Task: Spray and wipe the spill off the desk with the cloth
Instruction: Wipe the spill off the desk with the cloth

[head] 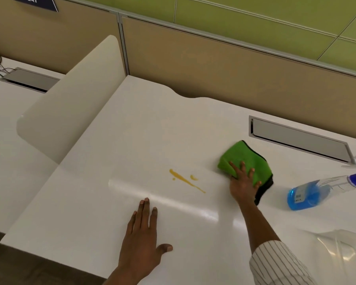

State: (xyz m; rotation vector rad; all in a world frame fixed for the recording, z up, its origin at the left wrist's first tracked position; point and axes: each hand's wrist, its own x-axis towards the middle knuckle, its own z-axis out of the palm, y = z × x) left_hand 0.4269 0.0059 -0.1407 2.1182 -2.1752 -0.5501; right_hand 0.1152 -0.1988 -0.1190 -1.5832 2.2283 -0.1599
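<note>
White and glossy, the office desk (115, 153) runs up to tan partition panels, and a thin yellow-orange spill (185, 179) streaks its middle, not yet wiped. Just right of the spill, the right hand (242, 183) presses down on a folded green microfibre cloth with a dark edge (245, 159), fingers spread over it rather than curled around it. Near the front edge, below the spill, the left hand (141, 241) lies flat and open on the desk, holding nothing. Farther right of the spill, a clear spray bottle of blue liquid with a blue trigger head (317, 192) lies on its side, untouched. Judging by this, spraying comes first; the wipe then wants firm, flat pressure drawn across the whole streak. A recessed grey cable hatch (296, 138) sits behind the cloth, well clear, and nothing blocks the path.
</note>
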